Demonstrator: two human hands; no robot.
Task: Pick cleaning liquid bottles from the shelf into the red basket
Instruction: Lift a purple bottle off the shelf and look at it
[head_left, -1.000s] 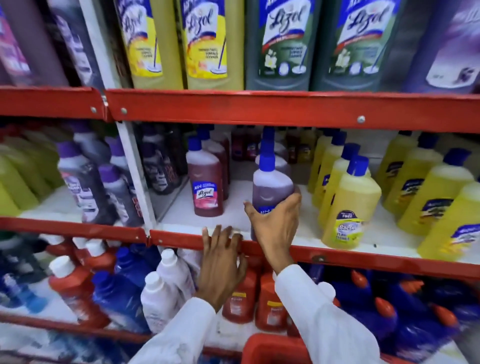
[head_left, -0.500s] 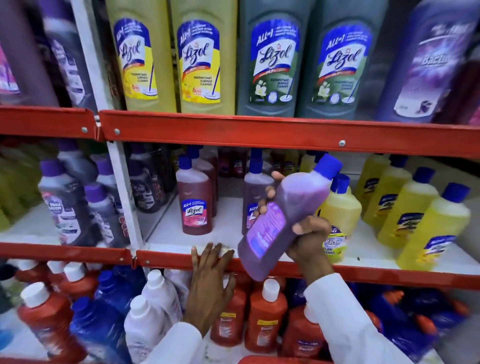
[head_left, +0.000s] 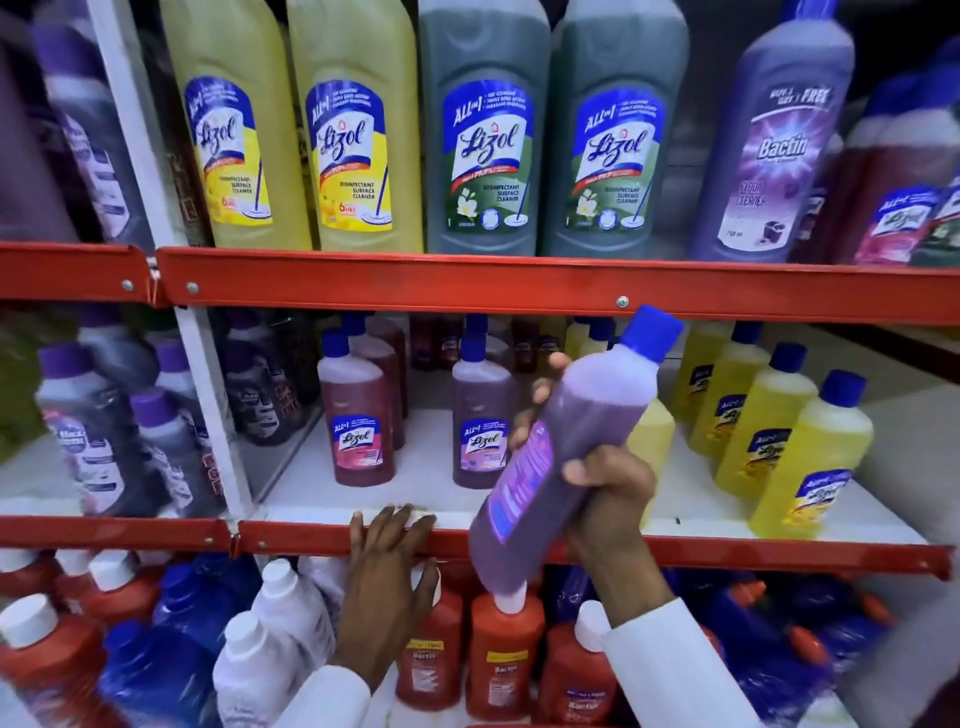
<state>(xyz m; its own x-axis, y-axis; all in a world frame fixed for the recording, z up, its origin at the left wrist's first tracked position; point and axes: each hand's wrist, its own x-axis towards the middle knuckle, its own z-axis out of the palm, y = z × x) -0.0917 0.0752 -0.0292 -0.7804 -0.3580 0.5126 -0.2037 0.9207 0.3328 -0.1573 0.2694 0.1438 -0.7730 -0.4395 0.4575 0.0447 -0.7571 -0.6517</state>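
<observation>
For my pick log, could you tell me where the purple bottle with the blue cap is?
Right of centre, tilted in the right hand, the purple bottle with the blue cap is off the middle shelf.

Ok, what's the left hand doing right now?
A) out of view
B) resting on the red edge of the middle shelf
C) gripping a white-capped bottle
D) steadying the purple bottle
B: the left hand lies open on the red shelf edge, while the right hand alone holds the purple Lizol bottle.
</observation>
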